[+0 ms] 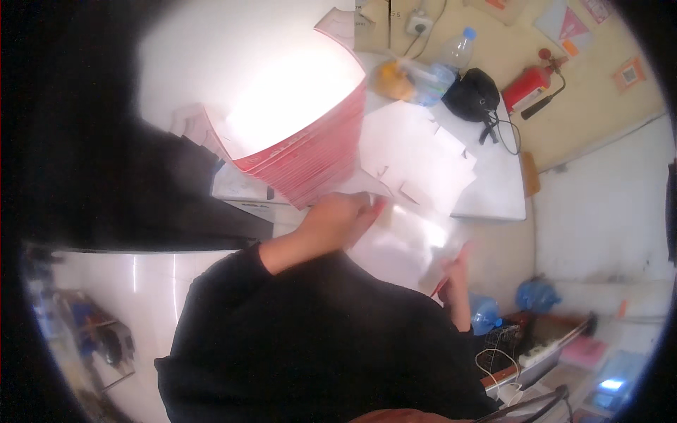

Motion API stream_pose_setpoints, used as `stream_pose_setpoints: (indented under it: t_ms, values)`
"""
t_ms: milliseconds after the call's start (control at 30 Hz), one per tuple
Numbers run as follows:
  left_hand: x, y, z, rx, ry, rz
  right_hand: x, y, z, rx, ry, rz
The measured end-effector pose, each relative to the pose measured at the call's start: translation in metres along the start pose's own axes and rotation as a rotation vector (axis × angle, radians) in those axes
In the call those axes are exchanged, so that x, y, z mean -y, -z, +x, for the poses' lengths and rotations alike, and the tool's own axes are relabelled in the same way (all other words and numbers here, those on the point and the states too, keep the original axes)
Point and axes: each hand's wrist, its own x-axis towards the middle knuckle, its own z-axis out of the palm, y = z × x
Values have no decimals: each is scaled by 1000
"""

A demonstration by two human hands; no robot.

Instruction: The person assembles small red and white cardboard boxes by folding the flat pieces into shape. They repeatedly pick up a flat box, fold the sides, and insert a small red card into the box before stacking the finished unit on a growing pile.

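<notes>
While the left hand (345, 217) is pinching one edge of a glossy, white, red-marked flat card sheet (398, 247), the right hand (455, 276) is holding its opposite edge, the sheet spanning between them before the torso. Beyond, a thick red-and-white cardboard stack (310, 161) and loose white flat sheets (422, 156) are lying on the white bench (495, 192).

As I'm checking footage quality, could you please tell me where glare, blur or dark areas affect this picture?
Head view: the top of the stacked sheets is blown out to white; head view: glare whitens the held sheet; head view: the right hand looks blurred, and the corners fall to black.
</notes>
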Motion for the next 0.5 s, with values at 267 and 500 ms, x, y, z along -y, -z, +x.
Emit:
stream_pose_setpoints:
  t_ms: [267, 500]
  values:
    - [-41, 59, 0, 515, 100, -1001, 82, 37, 39, 5, 200, 375]
    - [-55, 75, -17, 145, -111, -1282, 219, -113, -29, -26, 1297, -1334]
